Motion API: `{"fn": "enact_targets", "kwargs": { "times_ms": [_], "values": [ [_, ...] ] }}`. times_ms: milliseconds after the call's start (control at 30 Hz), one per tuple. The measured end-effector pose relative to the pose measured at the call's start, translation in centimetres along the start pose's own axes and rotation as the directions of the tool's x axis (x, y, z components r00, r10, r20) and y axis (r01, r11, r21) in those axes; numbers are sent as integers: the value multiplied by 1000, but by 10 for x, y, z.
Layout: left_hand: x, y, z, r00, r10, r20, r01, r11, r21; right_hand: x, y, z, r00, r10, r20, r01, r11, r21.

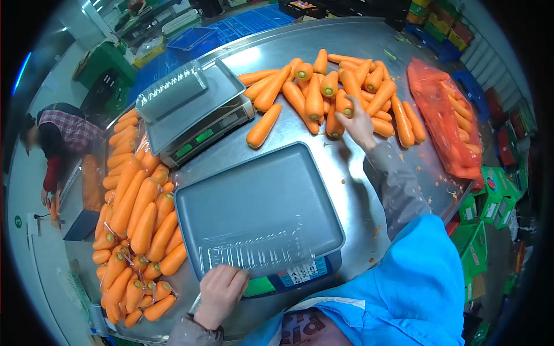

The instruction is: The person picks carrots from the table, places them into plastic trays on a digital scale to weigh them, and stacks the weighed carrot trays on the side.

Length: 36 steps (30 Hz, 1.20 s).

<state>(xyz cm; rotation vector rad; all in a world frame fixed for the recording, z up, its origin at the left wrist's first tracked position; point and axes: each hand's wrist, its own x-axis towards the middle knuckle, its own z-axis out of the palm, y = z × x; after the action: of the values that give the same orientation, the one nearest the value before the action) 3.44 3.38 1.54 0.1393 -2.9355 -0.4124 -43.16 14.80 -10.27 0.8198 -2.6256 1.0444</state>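
My right hand (pixel 359 124) reaches into a loose pile of carrots (pixel 314 95), its fingers around the upper part of one carrot (pixel 343 102). At the near edge of a grey scale platform (pixel 257 187), my left hand (pixel 222 291) pinches the corner of a clear plastic tray (pixel 259 252). That tray lies on the platform with nothing visible in it. The fingertips of my left hand are partly hidden by the back of the hand. Below the platform, the scale's label and green display show in part.
Packed carrots (pixel 138 213) are heaped on the left. A second scale (pixel 208 124) carries a clear plastic tray (pixel 173 91). On the right lies a red mesh bag (pixel 444 118) of carrots, near green boxes (pixel 496 196). Another person (pixel 69 135) bends at the far left.
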Motion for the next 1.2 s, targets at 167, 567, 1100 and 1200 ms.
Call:
{"fn": "enact_targets", "kwargs": {
  "times_ms": [167,567,1100,1200],
  "values": [
    [29,7,5,988,-32,152,61,979,-193,-58,-4,-77,842,425,332,-441,187,878],
    [87,39,20,948,-253,194,258,247,-934,-144,-149,-136,425,186,886,-651,-617,442],
    [68,10,-26,971,-207,117,200,977,71,-17,16,-29,958,252,135,-227,957,-181],
    [66,6,-7,969,-193,152,175,977,121,-3,16,-22,944,284,166,-244,943,-227]
  ]
}}
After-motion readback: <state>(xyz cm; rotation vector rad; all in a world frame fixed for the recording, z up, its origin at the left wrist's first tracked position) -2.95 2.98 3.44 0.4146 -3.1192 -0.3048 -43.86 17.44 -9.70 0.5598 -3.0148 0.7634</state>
